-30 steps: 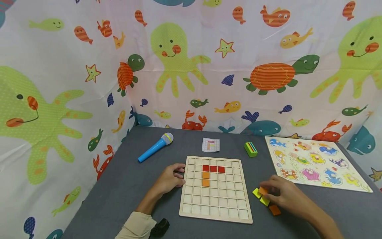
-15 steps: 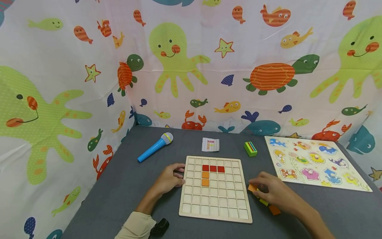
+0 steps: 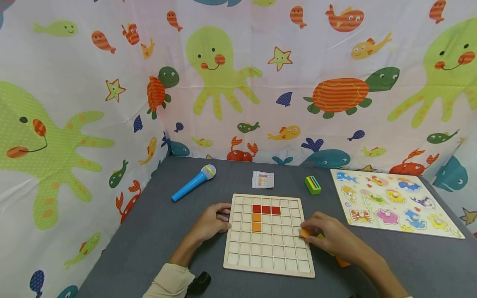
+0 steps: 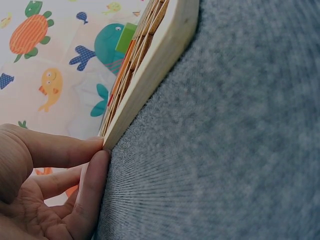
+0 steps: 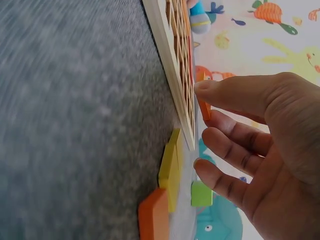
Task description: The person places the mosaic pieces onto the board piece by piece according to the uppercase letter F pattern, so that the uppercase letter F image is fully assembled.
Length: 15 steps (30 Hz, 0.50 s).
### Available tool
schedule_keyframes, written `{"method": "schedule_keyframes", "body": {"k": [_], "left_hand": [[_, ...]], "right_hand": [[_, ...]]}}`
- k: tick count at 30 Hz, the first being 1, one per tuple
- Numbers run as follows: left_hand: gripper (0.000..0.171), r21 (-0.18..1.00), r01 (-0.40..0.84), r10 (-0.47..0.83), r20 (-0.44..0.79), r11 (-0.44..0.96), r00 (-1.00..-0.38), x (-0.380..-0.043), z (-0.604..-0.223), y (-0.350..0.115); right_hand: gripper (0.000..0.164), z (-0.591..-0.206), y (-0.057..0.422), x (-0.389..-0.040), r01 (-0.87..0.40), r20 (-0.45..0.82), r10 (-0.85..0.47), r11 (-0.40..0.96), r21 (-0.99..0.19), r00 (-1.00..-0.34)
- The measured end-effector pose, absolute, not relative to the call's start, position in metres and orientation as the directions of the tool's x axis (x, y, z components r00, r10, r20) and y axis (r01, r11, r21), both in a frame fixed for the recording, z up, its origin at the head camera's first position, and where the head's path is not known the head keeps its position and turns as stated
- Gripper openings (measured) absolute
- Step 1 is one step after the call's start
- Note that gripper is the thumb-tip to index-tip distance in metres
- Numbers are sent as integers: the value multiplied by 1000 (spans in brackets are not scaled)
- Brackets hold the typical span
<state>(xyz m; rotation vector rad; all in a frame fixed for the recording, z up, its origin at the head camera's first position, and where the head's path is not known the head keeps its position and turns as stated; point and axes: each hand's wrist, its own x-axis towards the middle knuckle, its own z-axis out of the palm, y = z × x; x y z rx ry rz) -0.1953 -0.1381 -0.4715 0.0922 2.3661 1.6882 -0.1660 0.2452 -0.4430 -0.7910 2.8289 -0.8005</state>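
A square wooden grid board (image 3: 267, 251) lies on the dark cloth. Three red tiles (image 3: 266, 210) form a row in its upper part, and two orange tiles (image 3: 256, 226) run down below the leftmost red one. My left hand (image 3: 209, 225) is at the board's left side, thumb and a finger pinching its edge (image 4: 135, 102). Between thumb and fingers, my right hand (image 3: 333, 235) pinches a loose orange tile (image 5: 204, 108) over the board's right rim. Under that hand, partly hidden, yellow tiles (image 5: 170, 167) and another orange tile (image 5: 154, 217) lie on the cloth.
Behind the board lies a small printed pattern card (image 3: 263, 180). A blue toy microphone (image 3: 191, 186) is at the back left, and a green striped block (image 3: 313, 186) at the back right. A sea-animal puzzle board (image 3: 395, 205) lies far right. A patterned curtain (image 3: 261, 99) hangs behind.
My right hand has picked the orange tile up from the loose pile and carried it left to the board's right rim. The left hand has stayed at the board's left edge.
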Motion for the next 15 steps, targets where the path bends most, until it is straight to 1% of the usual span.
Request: {"method": "schedule_keyframes", "body": {"k": [9, 15], "left_hand": [[64, 939, -85, 182, -152, 333, -971, -195, -472, -138], [64, 939, -83, 185, -151, 334, -971, -195, -472, -138]], "right_hand": [[35, -439, 229, -167, -437, 13, -510, 723, -535, -860], [33, -438, 219, -168, -434, 6, -516, 714, -549, -856]]}}
